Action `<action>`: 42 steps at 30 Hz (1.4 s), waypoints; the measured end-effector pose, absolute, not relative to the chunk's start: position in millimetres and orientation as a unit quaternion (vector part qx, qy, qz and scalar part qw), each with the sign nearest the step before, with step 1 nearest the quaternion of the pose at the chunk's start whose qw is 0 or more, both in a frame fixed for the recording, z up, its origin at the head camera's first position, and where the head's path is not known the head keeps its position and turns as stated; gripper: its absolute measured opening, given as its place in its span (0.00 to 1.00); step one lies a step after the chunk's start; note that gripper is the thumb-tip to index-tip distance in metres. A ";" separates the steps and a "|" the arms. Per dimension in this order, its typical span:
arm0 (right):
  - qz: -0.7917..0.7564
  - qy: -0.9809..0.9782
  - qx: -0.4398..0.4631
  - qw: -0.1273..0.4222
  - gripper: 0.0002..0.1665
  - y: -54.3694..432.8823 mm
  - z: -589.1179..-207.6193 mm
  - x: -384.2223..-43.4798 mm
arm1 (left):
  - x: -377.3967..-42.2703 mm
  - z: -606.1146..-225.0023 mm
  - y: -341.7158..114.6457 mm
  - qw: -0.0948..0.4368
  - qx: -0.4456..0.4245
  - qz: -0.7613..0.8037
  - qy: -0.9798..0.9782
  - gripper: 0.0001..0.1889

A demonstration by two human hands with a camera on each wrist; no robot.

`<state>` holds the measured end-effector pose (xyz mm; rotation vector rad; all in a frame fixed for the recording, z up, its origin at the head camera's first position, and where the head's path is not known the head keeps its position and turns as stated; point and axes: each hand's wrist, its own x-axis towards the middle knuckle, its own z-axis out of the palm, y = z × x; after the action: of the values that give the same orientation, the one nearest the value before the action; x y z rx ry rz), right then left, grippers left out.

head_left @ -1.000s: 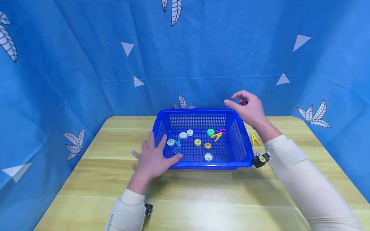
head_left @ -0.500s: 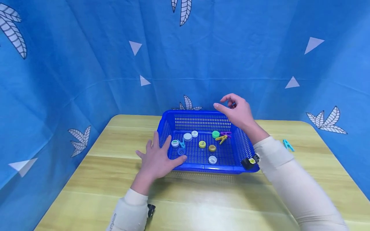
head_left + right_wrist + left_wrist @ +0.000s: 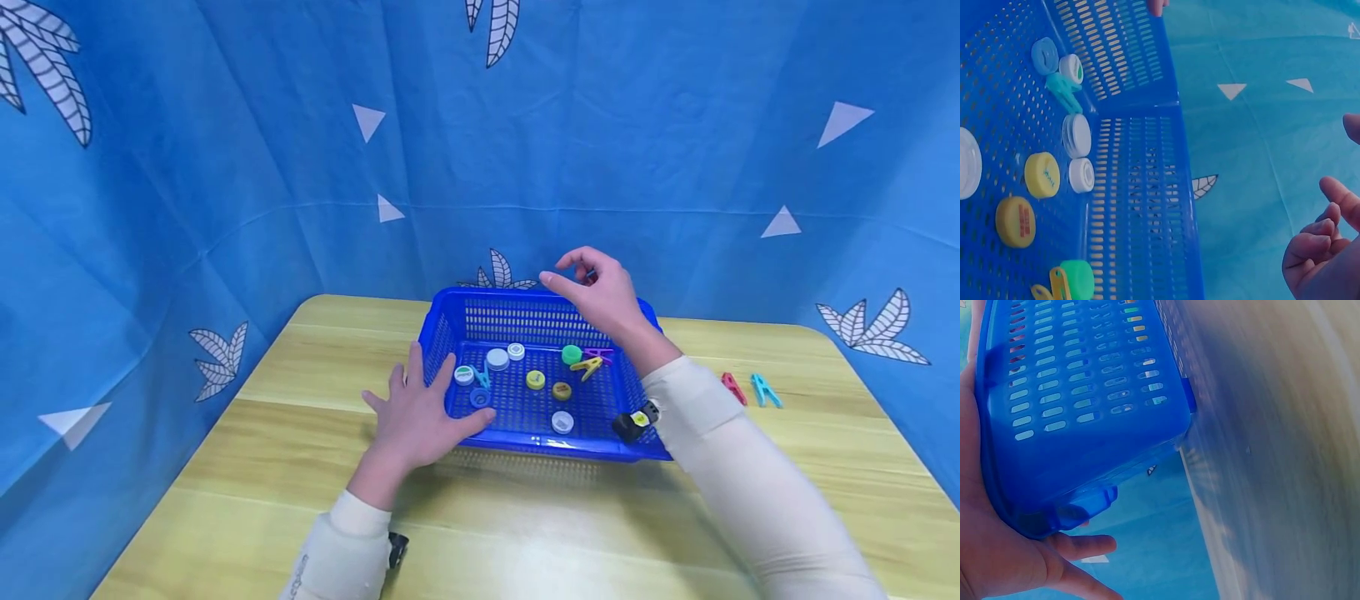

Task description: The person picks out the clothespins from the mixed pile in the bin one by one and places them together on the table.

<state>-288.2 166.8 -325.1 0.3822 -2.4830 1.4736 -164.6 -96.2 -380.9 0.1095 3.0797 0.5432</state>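
Note:
The blue plastic basket point(image 3: 540, 446) stands on the table with several bottle caps inside, among them a green cap point(image 3: 572, 355) and a yellow cap point(image 3: 535, 380). A yellow clothespin point(image 3: 588, 367), a purple clothespin point(image 3: 600, 356) and a teal clothespin point(image 3: 482, 377) lie among them. Fingers spread, my left hand point(image 3: 420, 421) rests on the basket's left rim; the left wrist view shows the palm against the basket wall point(image 3: 1047, 469). Over the back right of the basket hovers my right hand point(image 3: 600, 296), fingers loosely bent, thumb apart, nothing visible between them.
To the right of the basket, a red clothespin point(image 3: 733, 388) and another teal clothespin point(image 3: 766, 390) lie on the wooden table point(image 3: 225, 483). A blue patterned curtain point(image 3: 637, 125) hangs behind the table. My right forearm covers part of the tabletop.
My right hand has shifted left over the basket. The head view has turned, so the scene sits farther right. Beside my forearm, red and teal clothespins came into sight; a yellow one there is hidden.

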 end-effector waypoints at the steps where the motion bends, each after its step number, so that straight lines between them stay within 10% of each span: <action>1: 0.504 -0.846 0.133 0.114 0.26 165.0 -326.1 -288.8 | -164.4 -381.3 -96.2 0.007 0.034 0.173 0.984 0.58; 42: 0.414 -0.867 0.242 -0.136 0.32 109.2 -405.5 -313.0 | -164.8 -378.3 -97.3 0.009 0.033 0.159 0.987 0.56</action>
<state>-313.0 109.2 -405.5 0.8350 -2.9883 1.4269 -164.8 -97.3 -378.3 0.1016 3.0826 0.4953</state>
